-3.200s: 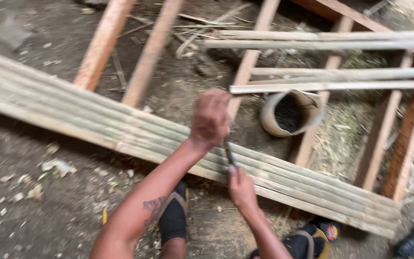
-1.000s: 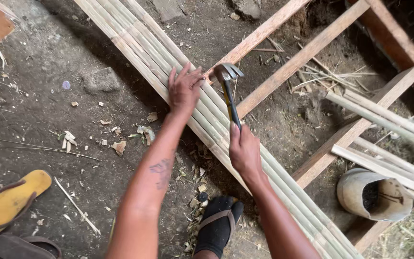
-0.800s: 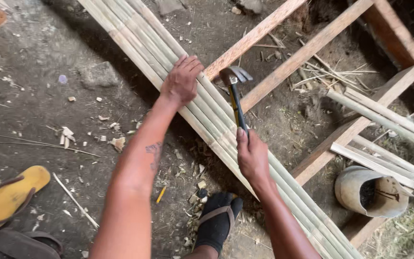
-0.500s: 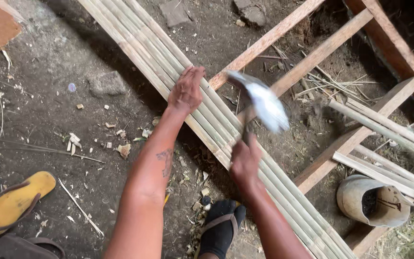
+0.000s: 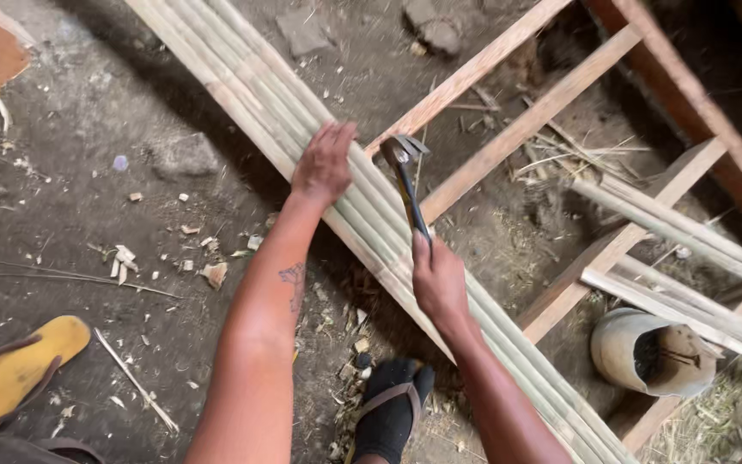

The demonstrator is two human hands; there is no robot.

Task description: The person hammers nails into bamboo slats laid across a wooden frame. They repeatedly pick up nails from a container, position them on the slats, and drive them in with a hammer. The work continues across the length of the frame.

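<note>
Dirt floor: bamboo slats, yellow sandal, bucket.

No packages, labels, signs or screens in view.
</note>
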